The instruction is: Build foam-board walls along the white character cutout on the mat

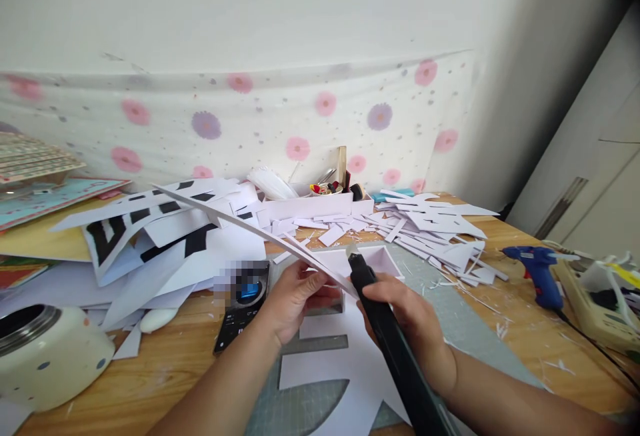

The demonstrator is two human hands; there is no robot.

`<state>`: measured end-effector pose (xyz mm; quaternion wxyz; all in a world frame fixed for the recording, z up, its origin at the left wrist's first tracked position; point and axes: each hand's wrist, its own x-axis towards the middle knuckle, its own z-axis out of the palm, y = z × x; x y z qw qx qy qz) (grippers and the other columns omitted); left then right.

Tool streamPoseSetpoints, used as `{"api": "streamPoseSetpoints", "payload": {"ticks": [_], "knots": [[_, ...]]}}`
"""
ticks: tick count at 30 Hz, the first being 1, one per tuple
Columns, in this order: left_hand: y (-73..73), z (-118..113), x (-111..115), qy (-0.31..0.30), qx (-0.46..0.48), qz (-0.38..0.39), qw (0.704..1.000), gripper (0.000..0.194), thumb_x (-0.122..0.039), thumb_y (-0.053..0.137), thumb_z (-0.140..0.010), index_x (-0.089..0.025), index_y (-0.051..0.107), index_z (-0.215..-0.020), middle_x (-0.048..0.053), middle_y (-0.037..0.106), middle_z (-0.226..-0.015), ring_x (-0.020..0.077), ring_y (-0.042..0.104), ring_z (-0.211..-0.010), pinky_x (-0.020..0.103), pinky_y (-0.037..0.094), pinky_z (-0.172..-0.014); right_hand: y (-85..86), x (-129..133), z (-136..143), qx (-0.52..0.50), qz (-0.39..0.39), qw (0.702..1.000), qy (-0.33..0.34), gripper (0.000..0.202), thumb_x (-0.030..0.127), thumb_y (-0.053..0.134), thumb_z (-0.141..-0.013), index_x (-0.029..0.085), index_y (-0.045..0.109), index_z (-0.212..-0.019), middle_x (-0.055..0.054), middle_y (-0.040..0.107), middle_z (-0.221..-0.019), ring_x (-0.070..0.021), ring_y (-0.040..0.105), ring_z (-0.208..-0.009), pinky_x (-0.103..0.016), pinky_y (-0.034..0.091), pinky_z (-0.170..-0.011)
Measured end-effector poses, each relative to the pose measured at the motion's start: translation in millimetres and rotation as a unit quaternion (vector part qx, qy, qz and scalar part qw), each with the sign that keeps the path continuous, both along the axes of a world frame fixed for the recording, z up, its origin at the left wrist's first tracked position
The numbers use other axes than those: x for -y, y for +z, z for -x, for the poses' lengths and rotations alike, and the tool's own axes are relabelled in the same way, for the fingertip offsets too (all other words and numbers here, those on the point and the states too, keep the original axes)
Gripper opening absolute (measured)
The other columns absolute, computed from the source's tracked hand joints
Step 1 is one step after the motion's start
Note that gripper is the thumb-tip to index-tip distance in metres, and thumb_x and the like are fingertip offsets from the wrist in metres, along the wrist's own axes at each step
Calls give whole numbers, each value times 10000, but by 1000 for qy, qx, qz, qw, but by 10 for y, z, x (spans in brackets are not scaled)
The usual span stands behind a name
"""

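Observation:
A long thin strip of white board (250, 228) slants up to the left, its lower end between my two hands. My left hand (295, 297) pinches the strip near that end, thumb on top. In my right hand (413, 319) is a black utility knife (387, 333), its tip pointing away from me; the right fingers also lie by the strip's end. Beneath the hands, a white cut-out sheet (320, 369) with slots and curved edges rests on the grey-green cutting mat (480, 349). Just behind them sits a shallow white tray (387, 261).
Paper sheets with black marks (175, 229) and a phone (245, 303) lie left, beyond a cream jar (55, 356). Scraps (430, 223) pile at the back right, near a blue glue gun (540, 273). A white box (310, 207) holds tools by the wall.

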<state>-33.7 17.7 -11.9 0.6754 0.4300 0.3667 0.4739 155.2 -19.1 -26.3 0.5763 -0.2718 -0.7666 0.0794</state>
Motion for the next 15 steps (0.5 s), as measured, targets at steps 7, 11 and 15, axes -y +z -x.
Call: {"api": "streamPoseSetpoints", "payload": {"ticks": [7, 11, 15], "knots": [[72, -18, 112, -33, 180, -27, 983, 708, -490, 821, -542, -211, 564, -1140, 127, 698, -1055, 258, 661, -908, 393, 515, -788, 162, 12, 8, 142, -193, 971, 7, 265, 114, 448, -886, 195, 495, -1133, -131, 619, -1059, -230, 592, -998, -370, 539, -745], [49, 1, 84, 5, 175, -39, 984, 494, -392, 807, -615, -193, 607, -1020, 104, 716, -950, 266, 649, -937, 390, 496, -807, 120, -29, 32, 155, -207, 966, 22, 221, 114, 461, -879, 175, 510, -1085, -133, 614, -1028, -245, 585, -1000, -371, 540, -735], [42, 31, 60, -10, 177, -61, 982, 405, -351, 813, -606, -204, 606, -922, 48, 687, -871, 282, 637, -951, 407, 484, -817, 43, -36, 34, 148, -170, 973, 55, 235, 106, 462, -875, 177, 501, -1095, -123, 588, -1051, -238, 568, -1008, -388, 527, -779]]}}
